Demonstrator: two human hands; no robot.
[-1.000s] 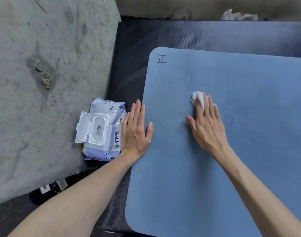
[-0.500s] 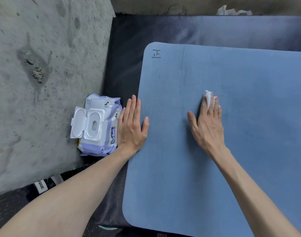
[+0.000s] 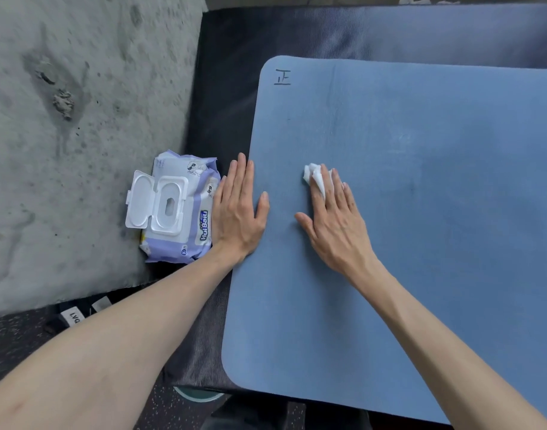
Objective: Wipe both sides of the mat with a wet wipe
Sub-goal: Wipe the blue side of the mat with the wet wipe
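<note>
While spread flat on a darker underlay (image 3: 390, 29), blue mat (image 3: 421, 212) fills the right and centre of view, rounded corners at far left and near left, a small dark mark (image 3: 282, 77) inked by the far-left corner. Right hand (image 3: 334, 225) lying palm-down on the mat near its left part, fingers straight and close together, pressing a crumpled white wet wipe (image 3: 314, 176) against the surface — wipe bunched under the fingertips and poking out ahead of them, partly threaded between two fingers. Left hand (image 3: 239, 209) flat over the mat's left edge, fingers extended, thumb on the blue, holding nothing. Just beside that hand, touching or nearly so — wipes pack (image 3: 179, 209), lilac and white, lid flipped open to the left, resting at the edge of rough grey concrete floor (image 3: 79, 135)
</note>
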